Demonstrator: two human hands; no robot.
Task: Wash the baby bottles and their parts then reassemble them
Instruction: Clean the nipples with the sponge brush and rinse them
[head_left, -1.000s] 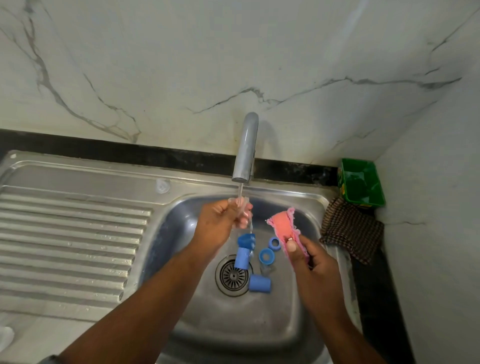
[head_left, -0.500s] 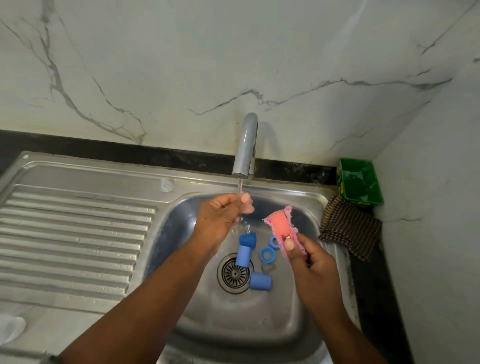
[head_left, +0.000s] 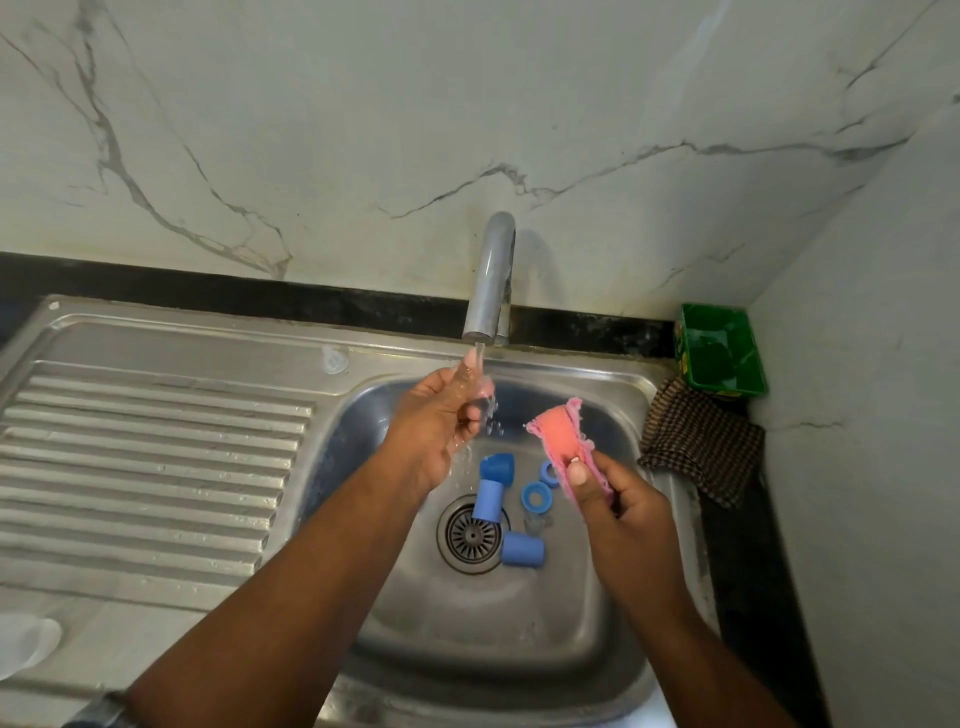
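Both over sink: left hand under tap, right hand with sponge.

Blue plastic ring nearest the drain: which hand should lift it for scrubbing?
Probably left. The right hand is nearer the blue plastic ring, but its grip pinches the pink scrubbing sponge. The left hand is under the steel tap's stream; whether it holds anything is unclear.

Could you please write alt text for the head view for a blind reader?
A left hand holds a small clear part under a running tap while the right hand grips a pink sponge. Blue bottle parts lie in the sink near the drain.
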